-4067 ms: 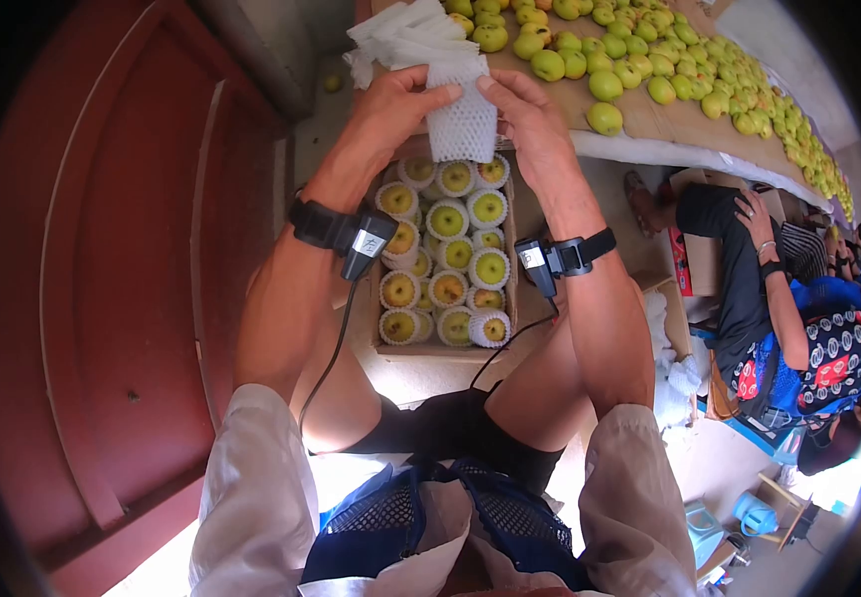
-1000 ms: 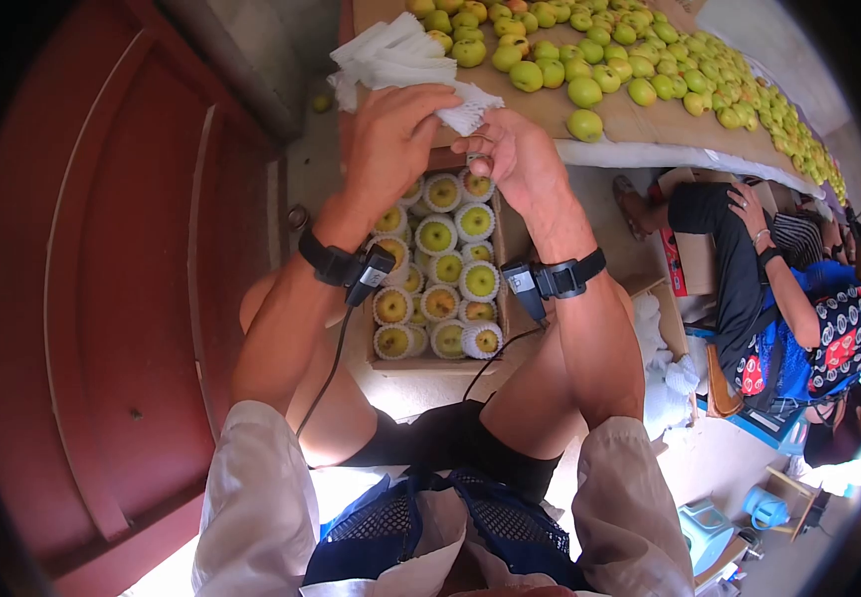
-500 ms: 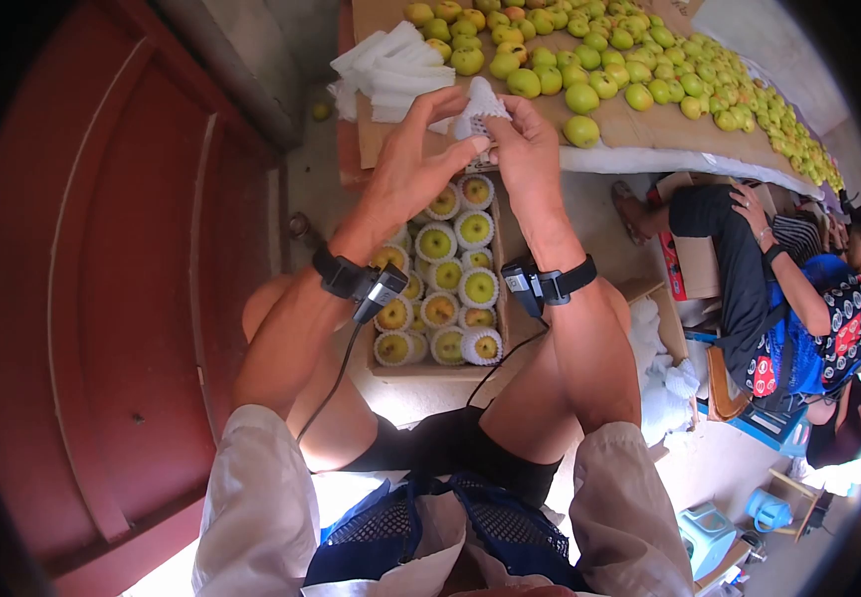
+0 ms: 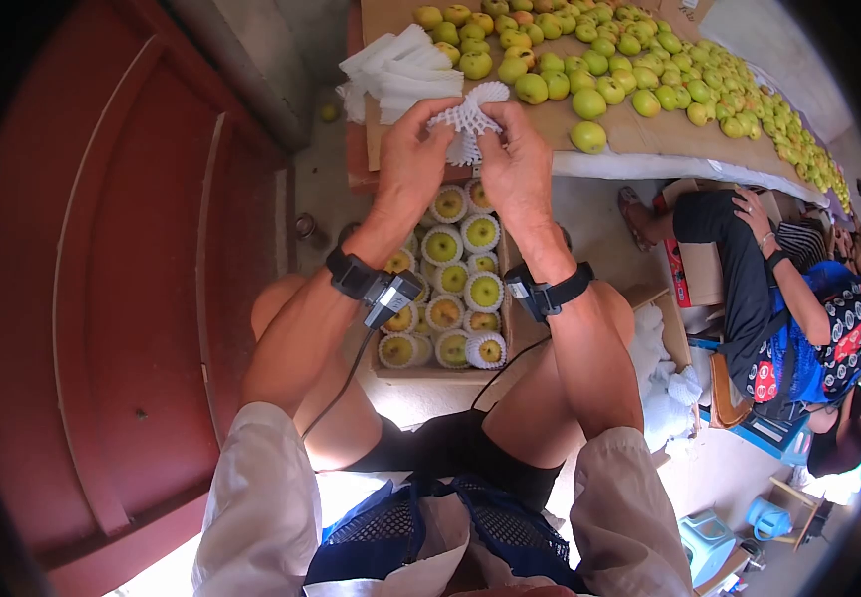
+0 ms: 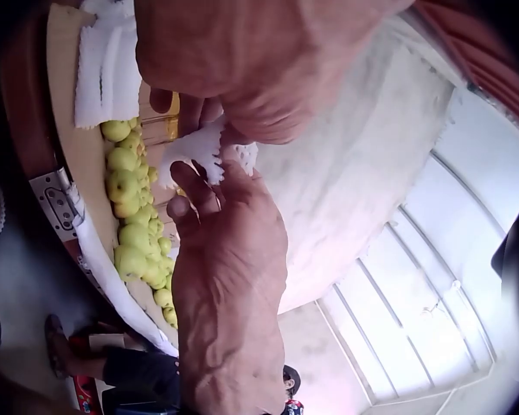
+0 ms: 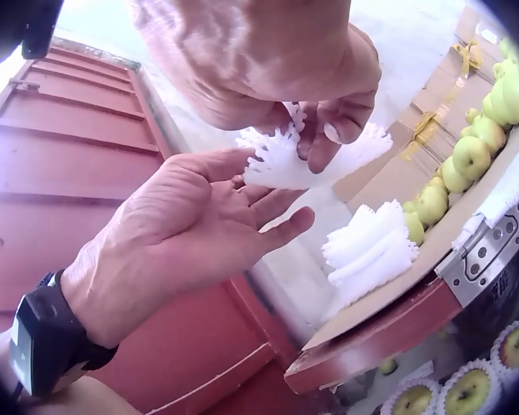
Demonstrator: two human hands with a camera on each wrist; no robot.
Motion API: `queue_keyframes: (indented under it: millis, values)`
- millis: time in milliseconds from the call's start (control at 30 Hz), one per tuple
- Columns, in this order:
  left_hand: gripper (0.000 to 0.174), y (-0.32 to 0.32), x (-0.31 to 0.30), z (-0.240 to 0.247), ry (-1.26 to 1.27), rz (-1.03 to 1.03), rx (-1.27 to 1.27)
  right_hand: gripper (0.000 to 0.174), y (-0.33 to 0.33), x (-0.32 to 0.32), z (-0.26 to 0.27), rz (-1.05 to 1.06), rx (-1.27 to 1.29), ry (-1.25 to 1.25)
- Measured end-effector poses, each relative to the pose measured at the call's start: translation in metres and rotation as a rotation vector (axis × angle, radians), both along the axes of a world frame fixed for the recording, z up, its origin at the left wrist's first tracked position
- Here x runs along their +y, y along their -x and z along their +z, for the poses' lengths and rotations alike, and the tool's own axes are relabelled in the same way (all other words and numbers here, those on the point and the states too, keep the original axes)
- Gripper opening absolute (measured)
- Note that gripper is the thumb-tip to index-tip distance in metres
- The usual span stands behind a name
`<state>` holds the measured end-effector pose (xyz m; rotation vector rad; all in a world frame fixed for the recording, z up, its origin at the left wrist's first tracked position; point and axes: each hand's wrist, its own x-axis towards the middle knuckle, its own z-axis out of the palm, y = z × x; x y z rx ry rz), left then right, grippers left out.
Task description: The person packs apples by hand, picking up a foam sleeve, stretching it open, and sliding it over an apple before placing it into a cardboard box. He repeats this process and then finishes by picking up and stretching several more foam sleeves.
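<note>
Foam net (image 4: pixel 467 121) has spread wider, beyond the carton's (image 4: pixel 440 376) 12 o'clock end | white, lacy, flared | left hand (image 4: pixel 412 164) pinches its 9 o'clock side, right hand (image 4: pixel 518 167) its 3 o'clock | some fingertips hidden

Wears a black wrist strap (image 4: pixel 351 276) just behind the left grip (image 4: pixel 413 164) and a matching black band (image 4: pixel 570 289) behind the right grip (image 4: pixel 520 164), each with a boxy, pale-labelled module (image 4: pixel 391 299) and thin black cable (image 4: pixel 348 386). Farther back, has loose whitish sleeves (image 4: pixel 256 488), blue mesh (image 4: pixel 381 532), pale cloth (image 4: pixel 443 532) and black shorts (image 4: pixel 450 430).
</note>
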<state>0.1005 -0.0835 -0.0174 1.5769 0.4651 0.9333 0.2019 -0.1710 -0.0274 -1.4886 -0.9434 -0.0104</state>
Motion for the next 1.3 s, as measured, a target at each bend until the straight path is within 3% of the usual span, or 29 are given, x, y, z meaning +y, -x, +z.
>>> queue_keyframes:
  millis: [33,133,333,533,767,967,1067,1167,1300]
  values:
    - [0.028,0.001,-0.001,0.002,0.016,0.005,-0.005,0.020,-0.002,0.002,-0.003,0.017,0.036,-0.029]
    - [0.025,0.004,-0.001,0.004,0.086,-0.005,0.002,0.022,-0.005,-0.005,0.006,0.241,0.600,0.033]
    - [0.023,0.004,-0.002,0.006,0.248,-0.043,-0.021,0.025,-0.004,-0.003,0.000,0.233,0.491,0.069]
    - [0.028,0.006,0.023,0.003,0.438,-0.232,-0.044,0.024,-0.018,-0.013,0.010,0.447,0.864,0.011]
    - [0.033,0.016,0.021,0.023,0.580,-0.428,-0.129,0.024,-0.035,-0.012,0.010,0.684,1.034,0.039]
    - [0.042,0.008,0.042,0.004,0.824,-0.499,-0.276,0.029,-0.036,-0.013,0.015,0.769,1.160,0.044]
    - [0.043,0.009,0.038,0.013,0.828,-0.544,-0.311,0.029,-0.037,-0.014,0.018,0.813,1.200,-0.009]
    - [0.042,0.013,0.034,0.018,0.676,-0.584,-0.300,0.028,-0.042,-0.015,0.016,0.819,1.221,-0.082]
    - [0.039,0.013,0.035,0.018,0.520,-0.554,-0.120,0.027,-0.052,-0.016,0.010,0.797,1.260,-0.158]
